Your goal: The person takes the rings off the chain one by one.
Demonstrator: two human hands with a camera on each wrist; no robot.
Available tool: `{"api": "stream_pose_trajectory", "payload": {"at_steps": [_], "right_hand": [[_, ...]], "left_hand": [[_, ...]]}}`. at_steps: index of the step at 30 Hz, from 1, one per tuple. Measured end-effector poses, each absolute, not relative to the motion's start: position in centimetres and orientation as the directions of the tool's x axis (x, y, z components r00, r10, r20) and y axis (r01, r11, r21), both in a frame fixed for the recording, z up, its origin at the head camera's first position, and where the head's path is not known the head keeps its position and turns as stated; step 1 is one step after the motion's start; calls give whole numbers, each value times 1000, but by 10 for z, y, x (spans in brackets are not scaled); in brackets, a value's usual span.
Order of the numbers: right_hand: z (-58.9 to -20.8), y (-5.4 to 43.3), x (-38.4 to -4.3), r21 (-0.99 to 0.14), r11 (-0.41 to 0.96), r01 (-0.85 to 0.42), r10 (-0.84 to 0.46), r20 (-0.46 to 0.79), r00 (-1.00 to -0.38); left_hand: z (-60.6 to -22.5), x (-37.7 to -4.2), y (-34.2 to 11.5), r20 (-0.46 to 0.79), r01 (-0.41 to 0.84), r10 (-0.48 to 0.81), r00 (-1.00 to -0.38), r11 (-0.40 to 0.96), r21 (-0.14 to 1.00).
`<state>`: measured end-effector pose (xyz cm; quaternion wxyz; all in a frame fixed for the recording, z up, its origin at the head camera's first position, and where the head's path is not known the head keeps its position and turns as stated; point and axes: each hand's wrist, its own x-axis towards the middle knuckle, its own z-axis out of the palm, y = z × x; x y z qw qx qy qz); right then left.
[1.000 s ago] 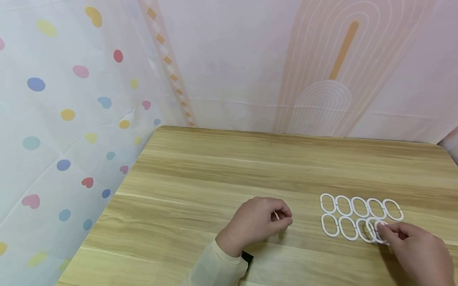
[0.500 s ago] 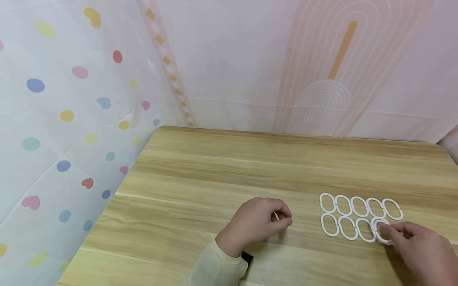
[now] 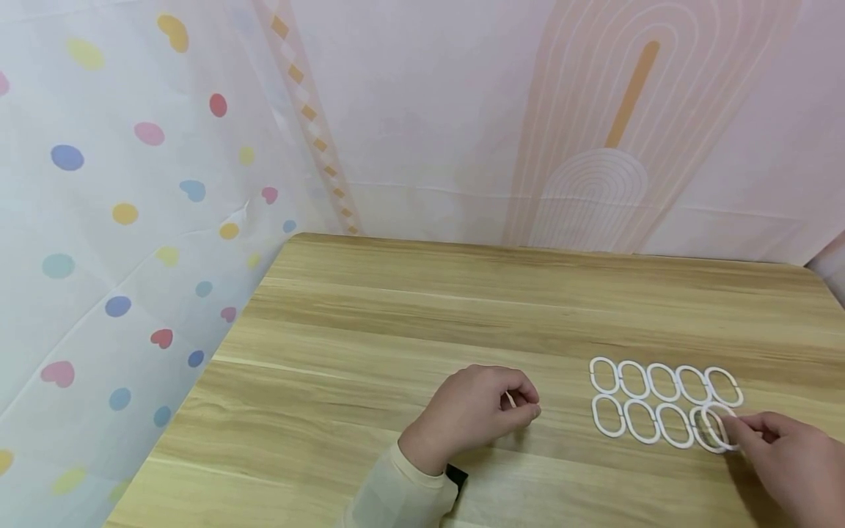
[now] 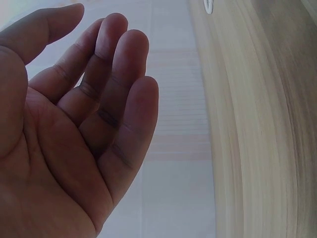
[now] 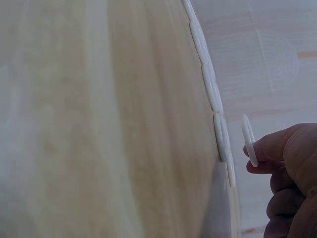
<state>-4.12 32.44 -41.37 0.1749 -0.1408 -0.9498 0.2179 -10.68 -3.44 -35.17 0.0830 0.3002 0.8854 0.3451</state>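
Thumb and forefinger of my right hand (image 3: 795, 458) pinch a white oval plastic ring (image 3: 716, 404). In the right wrist view this ring (image 5: 248, 139) is raised off the table, seen nearly edge-on. Two rows of similar white oval rings lie flat on the table: several in the far row (image 3: 662, 364) and several in the near row (image 3: 647, 442). From the head view, the held ring overlaps the rightmost ring (image 3: 708, 446) of the near row. My left hand (image 3: 472, 411) holds nothing, its fingers loosely curled, left of the rows; its palm shows in the left wrist view.
The wood-grain table (image 3: 396, 315) runs back to a pale patterned cloth (image 3: 422, 125). On the left hangs a cloth with coloured dots and hearts (image 3: 132, 242). A black strap (image 3: 455, 477) shows by my left cuff.
My right hand has moved slightly right with the pinched ring, uncovering the rightmost ring of the near row. The left hand has stayed still.
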Motion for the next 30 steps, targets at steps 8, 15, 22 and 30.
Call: {"api": "stream_pose_trajectory", "payload": {"at_steps": [8,15,22,30], "right_hand": [[-419,332,-44,-476,853,215,362,243,-900],[-424,339,-46,-517,824,231,398,238,-886],[-425,345,-48,-547,807,225,394,213,-894],[-425,351,-49,-561,785,262,423,176,-889]], "left_hand": [[-352,-107,-35,61,475,589,-806,581,661],[-353,-107,-35,61,476,591,-804,579,662],[-353,-107,-35,58,471,587,-807,582,663],[-352,-106,-35,51,465,582,-811,590,660]]}}
